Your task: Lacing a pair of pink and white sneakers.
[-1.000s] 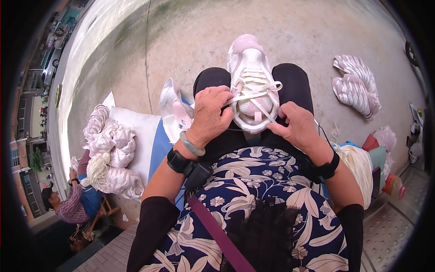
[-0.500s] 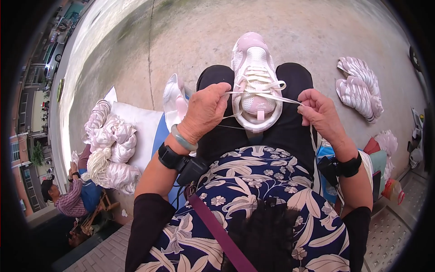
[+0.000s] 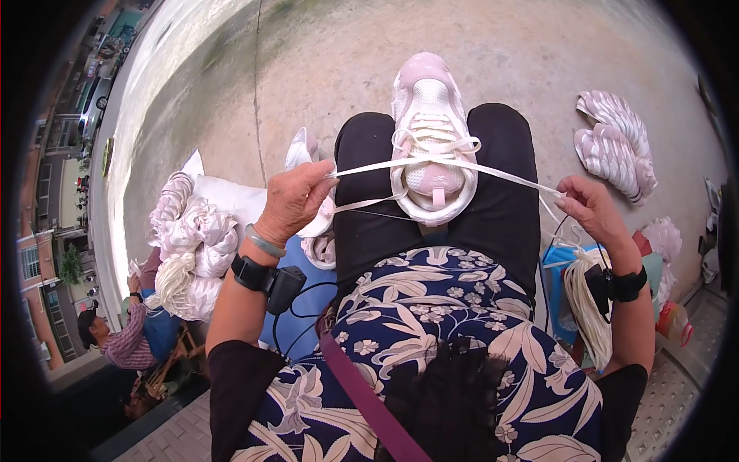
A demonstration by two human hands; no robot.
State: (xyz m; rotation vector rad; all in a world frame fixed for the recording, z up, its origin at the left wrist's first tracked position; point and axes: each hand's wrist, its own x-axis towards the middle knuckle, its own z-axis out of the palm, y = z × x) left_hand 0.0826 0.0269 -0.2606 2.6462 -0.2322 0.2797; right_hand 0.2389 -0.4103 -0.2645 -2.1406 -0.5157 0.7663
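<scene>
A pink and white sneaker sits between my knees, toe pointing away from me. Its white shoelace crosses over the tongue and stretches out to both sides, with loops on the upper part. My left hand pinches one end of the lace left of the shoe, above my thigh. On the other side, my right hand pinches the opposite end, beyond my right knee. The lace runs nearly straight between the two hands. Just behind my left hand, another white and pink shoe is partly hidden.
Bundled white-pink shoe parts are heaped at the left on a white sheet. More stacked shoe parts lie on the concrete floor at right. A hank of cream laces hangs beside my right forearm. Another person sits at far left.
Both hands have moved apart, left hand leftward and right hand rightward, drawing the lace out longer across the shoe. More of the shoe behind my left hand and the lace hank now show.
</scene>
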